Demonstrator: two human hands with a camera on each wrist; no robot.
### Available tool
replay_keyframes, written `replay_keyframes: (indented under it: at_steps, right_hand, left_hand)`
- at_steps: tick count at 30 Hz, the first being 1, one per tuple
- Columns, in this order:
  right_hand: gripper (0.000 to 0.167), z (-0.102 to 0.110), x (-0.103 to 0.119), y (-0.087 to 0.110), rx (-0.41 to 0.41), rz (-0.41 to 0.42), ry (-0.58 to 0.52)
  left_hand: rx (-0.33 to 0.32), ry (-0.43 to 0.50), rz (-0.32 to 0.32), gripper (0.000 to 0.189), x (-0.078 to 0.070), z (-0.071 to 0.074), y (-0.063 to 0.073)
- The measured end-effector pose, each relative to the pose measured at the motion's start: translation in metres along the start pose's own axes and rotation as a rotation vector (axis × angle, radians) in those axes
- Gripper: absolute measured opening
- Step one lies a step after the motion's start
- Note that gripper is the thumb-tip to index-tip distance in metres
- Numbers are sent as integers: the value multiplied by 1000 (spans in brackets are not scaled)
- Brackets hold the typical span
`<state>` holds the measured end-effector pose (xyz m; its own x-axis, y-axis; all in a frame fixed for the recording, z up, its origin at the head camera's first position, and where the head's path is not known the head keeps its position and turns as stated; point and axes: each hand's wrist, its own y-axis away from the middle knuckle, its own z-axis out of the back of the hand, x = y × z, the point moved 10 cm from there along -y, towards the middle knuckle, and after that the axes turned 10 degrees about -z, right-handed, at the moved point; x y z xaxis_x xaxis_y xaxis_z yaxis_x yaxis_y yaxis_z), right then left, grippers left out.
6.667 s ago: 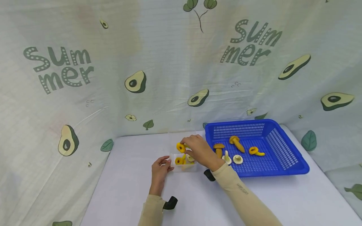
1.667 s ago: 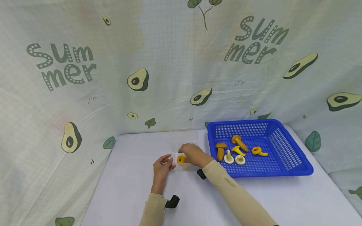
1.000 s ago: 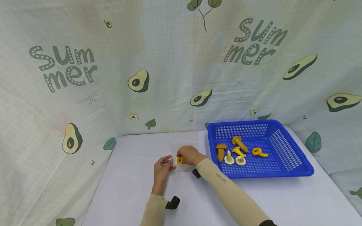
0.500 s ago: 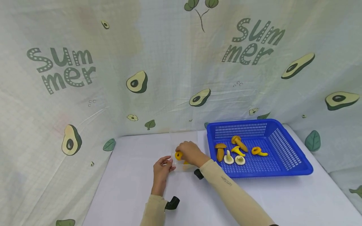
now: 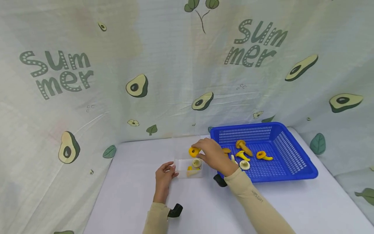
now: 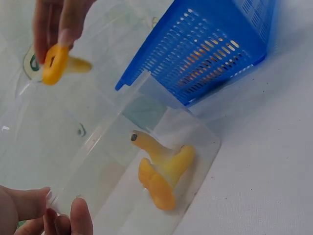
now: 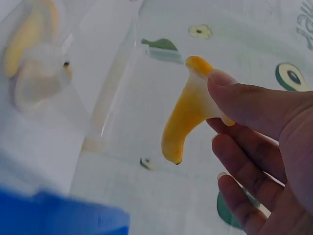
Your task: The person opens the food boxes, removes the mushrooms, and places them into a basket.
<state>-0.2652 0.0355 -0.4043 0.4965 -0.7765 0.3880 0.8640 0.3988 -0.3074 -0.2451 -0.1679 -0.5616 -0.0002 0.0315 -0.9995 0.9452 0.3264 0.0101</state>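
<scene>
In the head view, my left hand [image 5: 165, 178] pinches the left rim of a clear plastic box [image 5: 180, 174], whose clear lid stands raised behind it. Thumb and forefinger of my right hand [image 5: 214, 154] hold a yellow mushroom [image 5: 194, 151] with a ring-shaped cap, above the box and apart from it. Its curved stem hangs down in the right wrist view. Inside the box are a white mushroom [image 5: 196, 162] and yellow mushroom pieces [image 5: 190, 168]. From the left wrist, yellowish mushrooms [image 6: 164, 169] show through the clear wall.
A blue perforated basket [image 5: 286, 177] stands to the right of the box. Several mushrooms lie in it: brown [image 5: 243, 148], yellow [image 5: 243, 155] and white [image 5: 244, 165]. The right forearm crosses over its near left corner. A printed curtain [image 5: 163, 65] closes off the table's back.
My right hand has lifted the yellow ring-capped mushroom out of the box, up and to the right. Since the earliest frame a slim yellow mushroom has appeared in the basket. The left hand stays put.
</scene>
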Motion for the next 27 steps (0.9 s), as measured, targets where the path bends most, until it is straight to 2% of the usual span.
replay_keyframes:
  at_steps: [11, 18, 27]
  right_hand:
    - [41, 44, -47, 46, -143, -42, -21]
    - [44, 61, -84, 73, -170, -95, -59]
    - [46, 68, -121, 96, -168, -192, -13]
  left_hand:
    - [38, 4, 20, 34, 1, -1, -3]
    - [64, 6, 14, 37, 0, -1, 0]
    - [69, 8, 9, 38, 0, -2, 0]
